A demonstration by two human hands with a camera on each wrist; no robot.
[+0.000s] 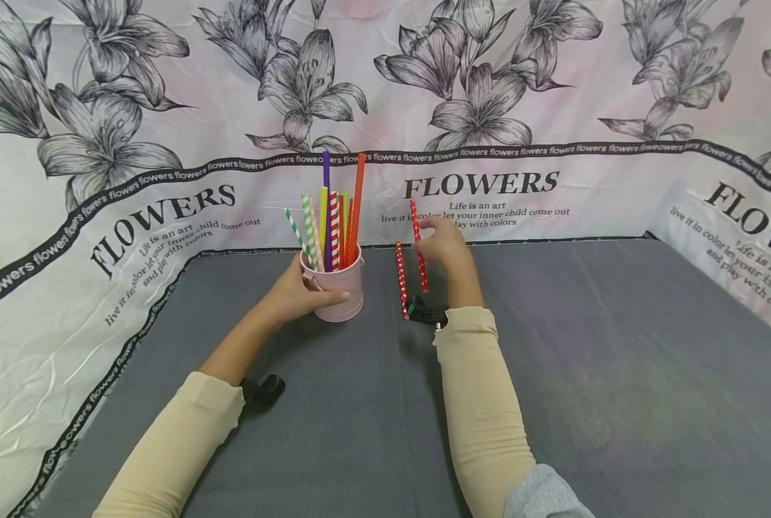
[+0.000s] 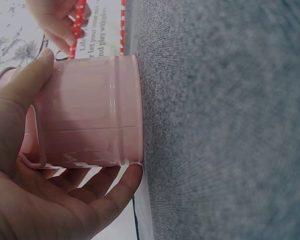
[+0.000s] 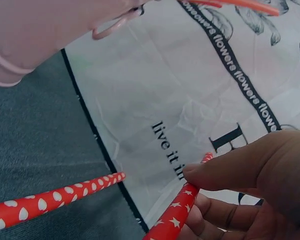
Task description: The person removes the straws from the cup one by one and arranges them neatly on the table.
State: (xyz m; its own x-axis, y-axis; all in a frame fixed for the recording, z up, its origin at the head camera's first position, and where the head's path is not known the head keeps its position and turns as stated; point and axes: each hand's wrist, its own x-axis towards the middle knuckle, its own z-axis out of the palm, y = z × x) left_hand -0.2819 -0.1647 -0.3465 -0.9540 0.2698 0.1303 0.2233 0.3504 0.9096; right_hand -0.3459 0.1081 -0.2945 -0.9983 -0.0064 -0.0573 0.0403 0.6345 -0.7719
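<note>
My left hand [image 1: 294, 293] holds a small pink metal bucket [image 1: 341, 306], thumb across its front and fingers behind it. The bucket stands upright, full of straws: a tall purple straw [image 1: 327, 173], an orange straw [image 1: 359, 194], a yellow one and several striped ones. To its right, my right hand [image 1: 446, 243] pinches a red paper straw [image 1: 422, 272] with white stars [image 3: 174, 215] between thumb and fingers, tilted. A second red straw [image 1: 402, 282], patterned with white hearts [image 3: 55, 200], lies between the bucket and the right hand.
Grey cloth [image 1: 586, 374] covers the table. Behind it rises a white backdrop [image 1: 359, 129] with flower drawings and lettering, curving forward on both sides. Black wrist cameras sit under the left wrist [image 1: 265, 392] and beside the right wrist [image 1: 427, 311].
</note>
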